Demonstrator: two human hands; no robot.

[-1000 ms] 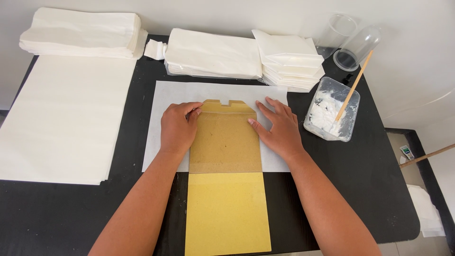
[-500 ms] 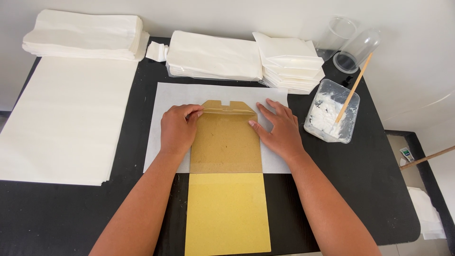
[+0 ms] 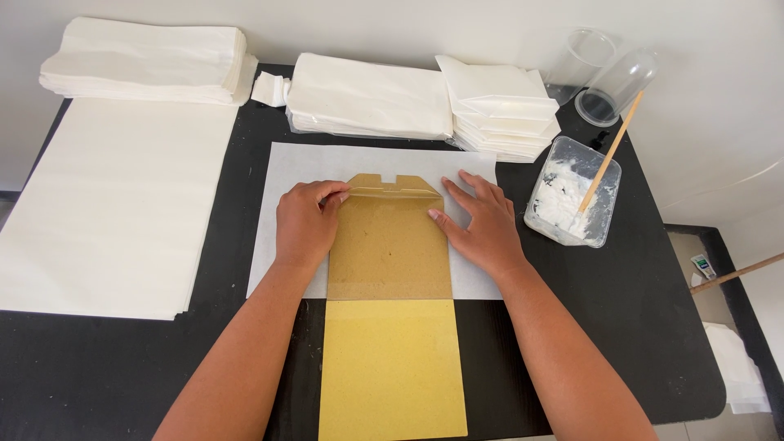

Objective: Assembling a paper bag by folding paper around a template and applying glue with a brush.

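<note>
While both hands press down, notes as follows.
Left hand [image 3: 304, 224]: flat on the white sheet [image 3: 294, 167], fingers curled against the left top corner of the brown card [image 3: 389, 245]; grip clenched on nothing, only pressing.
Right hand [image 3: 482, 224]: fingers spread, palm on the sheet, thumb tip touching the card's right edge; grip released, nothing held.
Brown card: lies on the sheet at mid-worktop, notched tab at its far edge.
Yellow panel [image 3: 390, 367]: joins the card's near edge and runs to the near edge of the worktop [image 3: 645, 327].
Paper stacks: big flat stack [image 3: 114, 204] at the left edge; folded piles [image 3: 367, 98] along the far edge.
Tub [image 3: 572, 204]: clear, white paste inside, wooden stick [image 3: 608, 155] leaning in it, near the right edge.
</note>
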